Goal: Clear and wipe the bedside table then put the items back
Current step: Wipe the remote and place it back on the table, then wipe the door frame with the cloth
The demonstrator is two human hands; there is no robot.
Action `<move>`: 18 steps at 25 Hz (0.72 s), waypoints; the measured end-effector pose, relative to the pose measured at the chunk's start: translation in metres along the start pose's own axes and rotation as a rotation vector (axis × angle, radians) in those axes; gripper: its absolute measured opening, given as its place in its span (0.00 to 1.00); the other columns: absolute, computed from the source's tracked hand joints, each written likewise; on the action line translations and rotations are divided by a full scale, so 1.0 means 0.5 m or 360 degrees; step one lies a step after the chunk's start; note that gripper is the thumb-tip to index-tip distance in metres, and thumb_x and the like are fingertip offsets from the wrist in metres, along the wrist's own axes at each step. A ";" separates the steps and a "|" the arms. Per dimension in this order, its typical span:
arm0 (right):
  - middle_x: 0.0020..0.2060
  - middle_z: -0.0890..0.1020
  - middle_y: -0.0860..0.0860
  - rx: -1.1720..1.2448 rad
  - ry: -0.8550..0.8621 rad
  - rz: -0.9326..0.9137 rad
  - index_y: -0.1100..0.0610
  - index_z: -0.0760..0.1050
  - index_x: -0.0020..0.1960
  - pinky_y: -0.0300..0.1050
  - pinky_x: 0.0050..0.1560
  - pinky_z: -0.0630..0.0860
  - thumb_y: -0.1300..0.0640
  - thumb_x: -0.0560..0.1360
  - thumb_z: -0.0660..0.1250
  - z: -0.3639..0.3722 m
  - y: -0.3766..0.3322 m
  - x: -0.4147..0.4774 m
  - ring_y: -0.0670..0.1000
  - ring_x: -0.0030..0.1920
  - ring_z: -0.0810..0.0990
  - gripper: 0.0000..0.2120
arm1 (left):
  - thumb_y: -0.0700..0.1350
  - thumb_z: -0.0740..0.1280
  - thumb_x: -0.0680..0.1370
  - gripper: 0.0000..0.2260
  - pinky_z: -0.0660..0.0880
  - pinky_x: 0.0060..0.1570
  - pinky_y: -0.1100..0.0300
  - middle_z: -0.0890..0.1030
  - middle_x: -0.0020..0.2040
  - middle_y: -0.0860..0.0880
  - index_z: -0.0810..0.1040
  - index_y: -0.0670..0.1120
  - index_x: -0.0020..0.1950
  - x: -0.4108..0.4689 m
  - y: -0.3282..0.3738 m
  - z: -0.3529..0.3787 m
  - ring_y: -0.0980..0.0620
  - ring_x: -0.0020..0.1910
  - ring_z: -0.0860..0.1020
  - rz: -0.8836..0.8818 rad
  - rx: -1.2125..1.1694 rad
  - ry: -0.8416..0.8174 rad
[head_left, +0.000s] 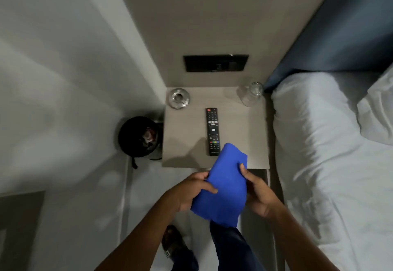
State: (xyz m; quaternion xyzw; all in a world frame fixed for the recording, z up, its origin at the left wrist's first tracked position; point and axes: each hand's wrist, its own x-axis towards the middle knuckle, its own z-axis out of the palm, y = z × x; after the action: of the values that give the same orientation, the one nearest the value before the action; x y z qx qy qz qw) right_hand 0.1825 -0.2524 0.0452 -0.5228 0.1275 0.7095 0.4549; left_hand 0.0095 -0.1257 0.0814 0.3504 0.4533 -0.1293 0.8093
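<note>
A small beige bedside table stands between a white wall and the bed. On it lie a black remote control in the middle, a glass ashtray at the back left and an upturned clear glass at the back right. Both hands hold a folded blue cloth just in front of the table's near edge; its top corner covers the remote's lower end. My left hand grips the cloth's left side, my right hand its right side.
A black waste bin with rubbish stands on the floor left of the table. The bed with white sheets and a blue headboard lies to the right. A black switch panel is on the wall above the table.
</note>
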 end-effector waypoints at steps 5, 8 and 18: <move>0.59 0.83 0.62 -0.0201 -0.0115 -0.0171 0.63 0.77 0.64 0.52 0.49 0.82 0.58 0.70 0.74 0.217 0.044 -0.042 0.61 0.56 0.83 0.24 | 0.41 0.73 0.70 0.22 0.78 0.56 0.52 0.82 0.61 0.44 0.77 0.48 0.64 -0.293 -0.079 -0.127 0.43 0.60 0.81 0.0145 -0.0064 0.0189; 0.59 0.82 0.62 -0.0441 -0.0130 -0.0279 0.61 0.78 0.62 0.54 0.51 0.80 0.62 0.71 0.73 0.368 0.117 -0.050 0.61 0.56 0.83 0.19 | 0.43 0.73 0.73 0.21 0.80 0.46 0.54 0.80 0.56 0.41 0.71 0.49 0.64 -0.459 -0.196 -0.193 0.45 0.53 0.81 0.0274 0.0030 0.0745; 0.49 0.77 0.55 -0.2434 -0.0582 -0.1348 0.60 0.76 0.57 0.28 0.41 0.65 0.64 0.77 0.64 0.889 0.477 -0.103 0.54 0.46 0.78 0.10 | 0.35 0.63 0.77 0.17 0.73 0.54 0.59 0.74 0.64 0.43 0.77 0.47 0.64 -0.768 -0.522 -0.372 0.43 0.59 0.76 0.0494 0.0595 0.2393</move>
State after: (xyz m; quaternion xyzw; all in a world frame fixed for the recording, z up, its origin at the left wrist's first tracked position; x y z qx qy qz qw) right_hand -0.2793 -0.1186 0.2061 -0.5652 -0.6589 0.4454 0.2191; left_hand -0.4613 -0.2282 0.2166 0.5333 0.7955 0.1826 0.2222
